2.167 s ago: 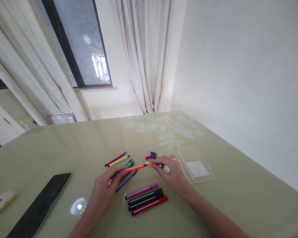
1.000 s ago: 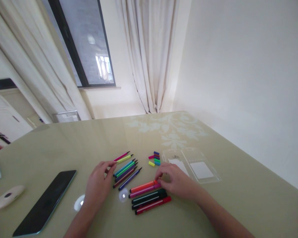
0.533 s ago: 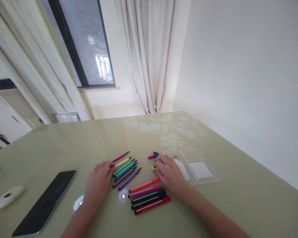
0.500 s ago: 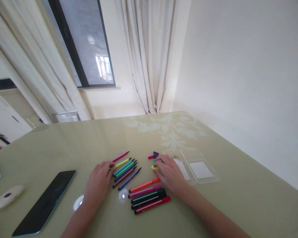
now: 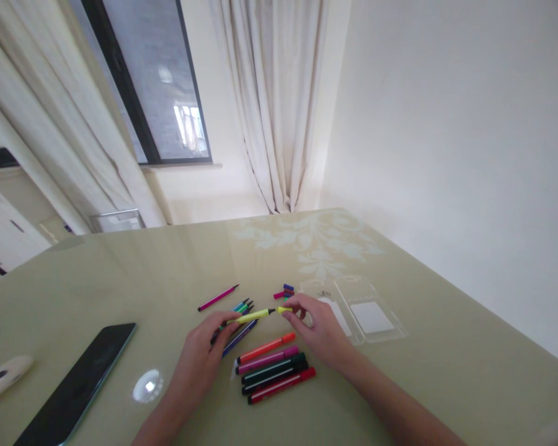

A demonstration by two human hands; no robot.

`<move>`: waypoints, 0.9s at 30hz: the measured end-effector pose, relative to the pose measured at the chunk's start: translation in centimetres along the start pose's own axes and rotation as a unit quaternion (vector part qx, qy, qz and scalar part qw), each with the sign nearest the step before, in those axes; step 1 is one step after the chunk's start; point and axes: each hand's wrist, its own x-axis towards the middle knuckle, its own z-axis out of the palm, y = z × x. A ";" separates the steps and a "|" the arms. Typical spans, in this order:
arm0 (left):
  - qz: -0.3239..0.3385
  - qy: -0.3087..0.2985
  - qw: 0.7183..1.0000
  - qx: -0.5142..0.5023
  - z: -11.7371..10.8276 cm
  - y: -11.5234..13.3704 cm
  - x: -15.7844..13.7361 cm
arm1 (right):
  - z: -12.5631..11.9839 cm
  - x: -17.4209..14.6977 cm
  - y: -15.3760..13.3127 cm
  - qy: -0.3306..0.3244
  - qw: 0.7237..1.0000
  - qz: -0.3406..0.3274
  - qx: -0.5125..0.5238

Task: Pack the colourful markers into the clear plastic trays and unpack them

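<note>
My left hand (image 5: 209,341) pinches a yellow felt-tip pen (image 5: 255,316) by its rear end, its dark tip pointing right. Between the fingertips of my right hand (image 5: 316,325) is a yellow pen cap (image 5: 284,309), its mouth close to the pen's tip. Several uncapped pens, among them a dark blue pen (image 5: 238,339), lie partly hidden under my left hand. Farther back rests an uncapped pink pen (image 5: 218,298). Loose caps (image 5: 288,288) sit just beyond my right fingers. In front of my hands lies a row of capped pens, with an orange pen (image 5: 267,348) and a red pen (image 5: 283,385).
An opened clear plastic case (image 5: 372,317) lies to the right. On the left are a black phone (image 5: 81,384), a cream oval object (image 5: 7,376) and a clear round disc (image 5: 147,386). The table (image 5: 177,260) meets a white wall at the right.
My left hand has lifted the yellow pen from the group and moved it right. My right hand has raised the yellow cap, and the two are now close together.
</note>
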 end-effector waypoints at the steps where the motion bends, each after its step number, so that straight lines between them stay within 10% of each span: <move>1: 0.003 0.001 1.000 -0.004 0.0 0.1 0.0 | 0.0 0.0 0.0 0.001 1.000 -0.001 0.004; 17: 0.032 -0.011 0.998 -0.048 0.7 1.3 -0.7 | -0.1 -0.6 0.2 -0.021 0.997 0.010 0.076; 27: 0.013 0.033 0.998 0.051 -0.8 -0.4 0.2 | -1.5 -0.2 0.1 -0.138 0.987 -0.011 -0.082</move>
